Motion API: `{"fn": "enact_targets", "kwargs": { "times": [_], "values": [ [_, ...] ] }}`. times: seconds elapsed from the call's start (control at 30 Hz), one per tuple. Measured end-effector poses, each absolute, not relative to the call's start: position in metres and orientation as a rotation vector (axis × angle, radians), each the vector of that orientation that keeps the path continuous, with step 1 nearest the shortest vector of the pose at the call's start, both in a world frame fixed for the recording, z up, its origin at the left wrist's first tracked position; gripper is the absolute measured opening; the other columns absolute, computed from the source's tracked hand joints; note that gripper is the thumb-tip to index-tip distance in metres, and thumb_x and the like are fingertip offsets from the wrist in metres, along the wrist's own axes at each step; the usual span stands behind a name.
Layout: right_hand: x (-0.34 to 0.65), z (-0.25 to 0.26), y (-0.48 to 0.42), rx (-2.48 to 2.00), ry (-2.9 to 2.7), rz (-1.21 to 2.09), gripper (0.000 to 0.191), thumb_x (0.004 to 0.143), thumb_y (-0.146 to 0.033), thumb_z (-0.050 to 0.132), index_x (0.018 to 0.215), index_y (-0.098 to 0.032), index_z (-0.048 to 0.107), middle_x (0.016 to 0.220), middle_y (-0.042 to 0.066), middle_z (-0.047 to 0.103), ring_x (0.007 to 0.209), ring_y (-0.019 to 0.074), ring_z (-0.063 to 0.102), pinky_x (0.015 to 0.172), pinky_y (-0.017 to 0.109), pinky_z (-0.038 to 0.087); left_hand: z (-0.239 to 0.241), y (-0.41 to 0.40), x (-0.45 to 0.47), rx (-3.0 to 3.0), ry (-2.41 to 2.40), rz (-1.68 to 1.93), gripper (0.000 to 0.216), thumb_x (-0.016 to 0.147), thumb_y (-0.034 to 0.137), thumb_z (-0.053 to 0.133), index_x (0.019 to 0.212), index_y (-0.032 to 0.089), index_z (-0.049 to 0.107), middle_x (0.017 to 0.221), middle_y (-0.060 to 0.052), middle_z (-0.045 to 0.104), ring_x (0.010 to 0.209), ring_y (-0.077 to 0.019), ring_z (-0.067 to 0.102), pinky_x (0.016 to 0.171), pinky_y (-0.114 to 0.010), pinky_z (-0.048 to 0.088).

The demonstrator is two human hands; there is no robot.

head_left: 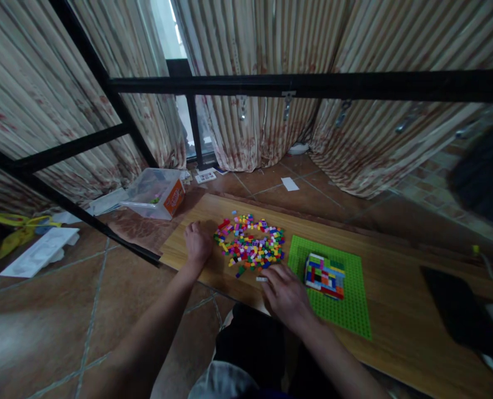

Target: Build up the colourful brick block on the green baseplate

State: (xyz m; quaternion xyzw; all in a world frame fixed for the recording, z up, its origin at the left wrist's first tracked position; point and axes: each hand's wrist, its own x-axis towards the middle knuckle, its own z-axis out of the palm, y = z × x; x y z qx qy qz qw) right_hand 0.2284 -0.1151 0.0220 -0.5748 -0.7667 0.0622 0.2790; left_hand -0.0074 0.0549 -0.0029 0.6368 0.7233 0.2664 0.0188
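My left hand (pixel 198 243) rests on the wooden table, just left of a pile of small coloured toy bricks (pixel 252 244). Its fingers are curled together, and whatever they may hold is hidden. At the near side of the pile, my right hand (pixel 286 295) pinches a white toy brick (pixel 262 279) between thumb and fingers. To the right of that hand lies a green baseplate (pixel 354 310). A low block built of many coloured bricks (pixel 325 276) sits on it.
A clear plastic box (pixel 148 191) with an orange label stands beyond the table's (pixel 217 206) left end. Toward the right end is a dark flat object (pixel 458 305). A black metal frame (pixel 246 85) crosses in front of striped curtains (pixel 271 44). White packaging (pixel 42 252) lies on the left.
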Motion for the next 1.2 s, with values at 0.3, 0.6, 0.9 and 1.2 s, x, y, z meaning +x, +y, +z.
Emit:
{"fn": "enact_targets", "kwargs": {
  "times": [0.3,0.6,0.9,1.2],
  "values": [
    [0.209,0.005,-0.123,-1.665,-1.946,0.102,0.021,0.094,-0.020,0.047,0.084,-0.021,0.065,0.084,0.006,0.064,0.081,0.0210,0.057,0.075,0.034,0.047,-0.008,0.070,-0.001,2.011,2.266,0.734,0.040,0.081,0.009,0.039,0.116,0.009,0.059,0.117,-0.019,0.059,0.111,-0.0319,0.051,0.096,-0.044,0.039],
    [0.251,0.022,-0.176,-1.702,-1.342,0.491,0.022,0.094,-0.036,0.049,0.099,-0.025,0.067,0.094,0.005,0.071,0.085,0.0206,0.068,0.074,0.030,0.053,0.005,0.066,0.008,2.030,2.345,0.549,0.038,0.084,0.012,0.039,0.115,0.009,0.060,0.118,-0.020,0.058,0.112,-0.0336,0.049,0.092,-0.045,0.041],
    [0.314,0.024,-0.189,-1.938,-1.122,0.319,0.036,0.090,-0.049,0.049,0.100,-0.021,0.069,0.099,0.009,0.072,0.087,0.0236,0.067,0.079,0.037,0.052,0.008,0.065,0.009,2.042,2.354,0.516,0.037,0.084,0.013,0.040,0.115,0.009,0.059,0.118,-0.020,0.058,0.113,-0.0338,0.049,0.092,-0.046,0.042],
    [0.337,0.026,-0.179,-1.981,-1.178,0.218,0.039,0.089,-0.053,0.048,0.095,-0.021,0.070,0.095,0.009,0.067,0.083,0.0222,0.063,0.073,0.036,0.051,0.007,0.065,0.011,2.019,2.374,0.508,0.036,0.084,0.015,0.040,0.115,0.011,0.059,0.119,-0.019,0.057,0.113,-0.0334,0.048,0.091,-0.045,0.041]
  ]
}}
